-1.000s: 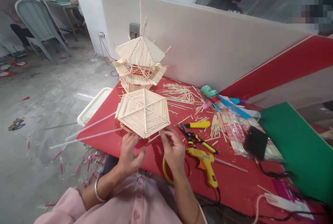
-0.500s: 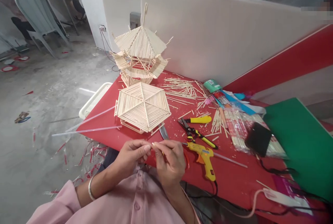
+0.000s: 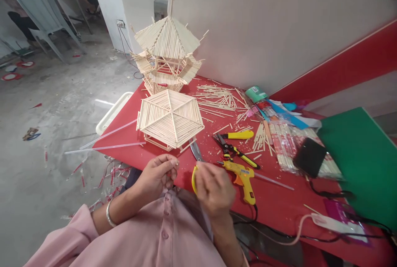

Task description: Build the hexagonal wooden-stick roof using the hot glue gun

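My left hand (image 3: 159, 172) is closed in a pinch, with a tiny pale piece (image 3: 177, 163) showing at its fingertips. My right hand (image 3: 216, 188) has curled, slightly blurred fingers; what they hold, if anything, is hidden. It overlaps the yellow handle (image 3: 194, 179) of a tool whose silver metal end (image 3: 195, 151) rests on the red table. Just beyond my hands stands a hexagonal stick structure (image 3: 170, 118), its flat top split by crossing sticks. Behind it rises a tiered stick pagoda (image 3: 169, 39). Right of my right hand lies a yellow glue gun (image 3: 243, 178).
Loose sticks (image 3: 220, 97) cover part of the red table (image 3: 273, 213). Black-and-yellow cutters (image 3: 229, 149) lie beyond the glue gun. Bagged sticks (image 3: 285, 147), a black box (image 3: 310, 157) and a green board (image 3: 359, 159) are at right. Clear glue sticks (image 3: 105, 148) overhang the left edge.
My hands have come apart: the right moved rightward from the left, uncovering part of the yellow handle. My left hand keeps its pinch. The view tilted slightly down.
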Motion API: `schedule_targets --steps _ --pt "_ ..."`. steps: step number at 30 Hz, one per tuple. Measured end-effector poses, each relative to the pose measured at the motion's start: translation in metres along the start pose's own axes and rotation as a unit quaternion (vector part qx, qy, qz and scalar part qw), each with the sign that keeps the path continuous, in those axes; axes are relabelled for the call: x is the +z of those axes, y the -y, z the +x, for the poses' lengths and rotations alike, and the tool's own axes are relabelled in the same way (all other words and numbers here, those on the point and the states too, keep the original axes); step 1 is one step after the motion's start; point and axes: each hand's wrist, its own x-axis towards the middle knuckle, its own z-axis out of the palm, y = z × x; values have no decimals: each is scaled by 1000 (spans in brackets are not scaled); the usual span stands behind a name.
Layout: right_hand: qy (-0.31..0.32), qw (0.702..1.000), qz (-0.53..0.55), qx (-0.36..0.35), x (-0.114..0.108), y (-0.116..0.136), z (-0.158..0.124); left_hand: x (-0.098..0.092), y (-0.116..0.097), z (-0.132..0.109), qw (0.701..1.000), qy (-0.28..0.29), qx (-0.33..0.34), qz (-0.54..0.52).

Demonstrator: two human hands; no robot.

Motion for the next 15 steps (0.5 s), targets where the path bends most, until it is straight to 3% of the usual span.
schedule_targets --steps 2,5,7,10,13,15 --pt "-24 984 -130 116 -16 -31 -19 -2 -3 -1 1000 -13 7 -3" --pt "131 894 -309 296 -42 -69 -51 -8 -8 1 1000 -27 14 6" --pt "225 841 -324 369 -52 -82 -65 -13 -11 3 999 -36 12 8" --pt "303 800 -309 416 -54 -89 -68 -16 -13 5 999 -46 15 5" --pt "319 783 -265 463 -49 -95 -57 -15 -15 5 999 -43 25 0" --pt "291 774 -209 521 -49 -99 -51 -13 -16 4 999 -38 28 -5"
